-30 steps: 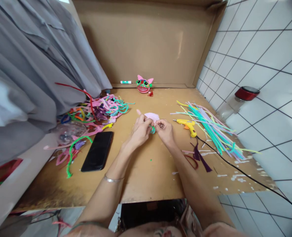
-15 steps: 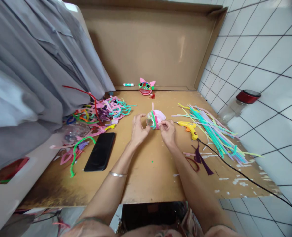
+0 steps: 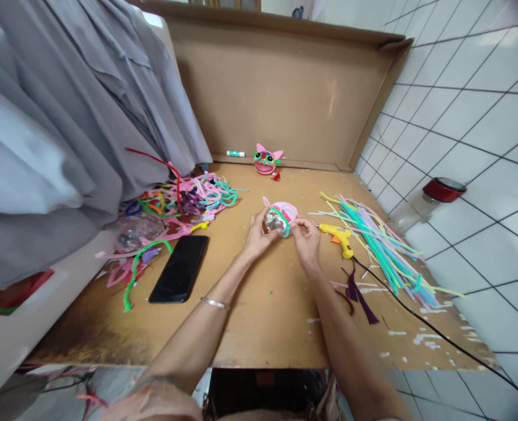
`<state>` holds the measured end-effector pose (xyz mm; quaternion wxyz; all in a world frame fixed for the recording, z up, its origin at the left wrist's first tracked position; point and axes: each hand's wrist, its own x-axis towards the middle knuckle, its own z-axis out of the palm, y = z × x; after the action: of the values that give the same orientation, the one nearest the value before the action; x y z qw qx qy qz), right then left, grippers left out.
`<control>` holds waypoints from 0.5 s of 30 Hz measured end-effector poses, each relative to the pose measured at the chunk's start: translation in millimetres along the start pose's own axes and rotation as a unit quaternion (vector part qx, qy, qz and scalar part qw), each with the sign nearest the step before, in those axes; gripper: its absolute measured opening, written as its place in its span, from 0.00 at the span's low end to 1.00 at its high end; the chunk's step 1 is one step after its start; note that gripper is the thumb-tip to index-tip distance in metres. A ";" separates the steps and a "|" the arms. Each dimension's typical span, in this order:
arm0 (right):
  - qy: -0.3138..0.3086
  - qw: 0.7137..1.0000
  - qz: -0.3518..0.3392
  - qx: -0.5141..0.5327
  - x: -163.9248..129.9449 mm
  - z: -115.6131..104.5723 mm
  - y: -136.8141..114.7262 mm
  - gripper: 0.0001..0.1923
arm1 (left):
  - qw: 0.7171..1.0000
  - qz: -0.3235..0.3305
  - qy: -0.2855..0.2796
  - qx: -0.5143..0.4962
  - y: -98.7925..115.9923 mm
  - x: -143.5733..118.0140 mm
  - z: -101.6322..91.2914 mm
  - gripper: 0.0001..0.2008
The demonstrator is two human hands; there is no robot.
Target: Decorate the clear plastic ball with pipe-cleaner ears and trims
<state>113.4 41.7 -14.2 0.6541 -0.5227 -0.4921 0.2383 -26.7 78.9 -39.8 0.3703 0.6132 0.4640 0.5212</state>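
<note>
Between my hands, just above the table, is a clear plastic ball point(image 3: 277, 220) with pink, green and teal pipe cleaner strips round it and a pale pink far side. My left hand point(image 3: 259, 234) grips its left side, thumb below and fingers round the back. With thumb and forefinger closed together, my right hand point(image 3: 306, 235) pinches at the ball's right edge, by the end of the teal strip. A yellow hot glue gun point(image 3: 338, 238) lies right of my right hand, nozzle pointing left.
A finished-looking animal head point(image 3: 266, 160) and a glue stick-like tube point(image 3: 235, 154) sit by the back board. Tangled pipe cleaners point(image 3: 197, 193) and a black phone point(image 3: 179, 269) are left. Straight pipe cleaners point(image 3: 373, 240), a purple tassel point(image 3: 359, 295) and a red-lidded jar point(image 3: 425, 202) are right.
The ball has been turned between my hands, so its clear shiny side faces more toward me. Its pink upright end now leans left. The camera view has tilted slightly.
</note>
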 end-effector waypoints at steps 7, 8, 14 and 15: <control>-0.001 1.000 0.007 -0.029 2.3 -7.5 -9.6 0.08 | 0.992 0.029 0.035 0.119 32.4 -17.6 -7.5 0.31; -0.005 1.000 0.017 -0.025 3.1 -8.2 -8.3 0.08 | 0.989 0.033 0.033 0.139 34.7 -18.1 -8.5 0.30; -0.037 0.998 0.040 -0.013 5.4 -11.0 -5.1 0.07 | 0.975 0.083 0.038 0.200 35.7 -20.1 -7.0 0.27; -0.040 0.998 0.040 -0.012 5.0 -10.9 -6.3 0.07 | 0.973 0.111 0.038 0.199 36.3 -21.0 -6.7 0.26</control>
<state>123.9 38.8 -6.1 0.6177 -0.5399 -0.4993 0.2788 -27.1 47.9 -10.7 0.1630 0.7018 0.5013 0.4792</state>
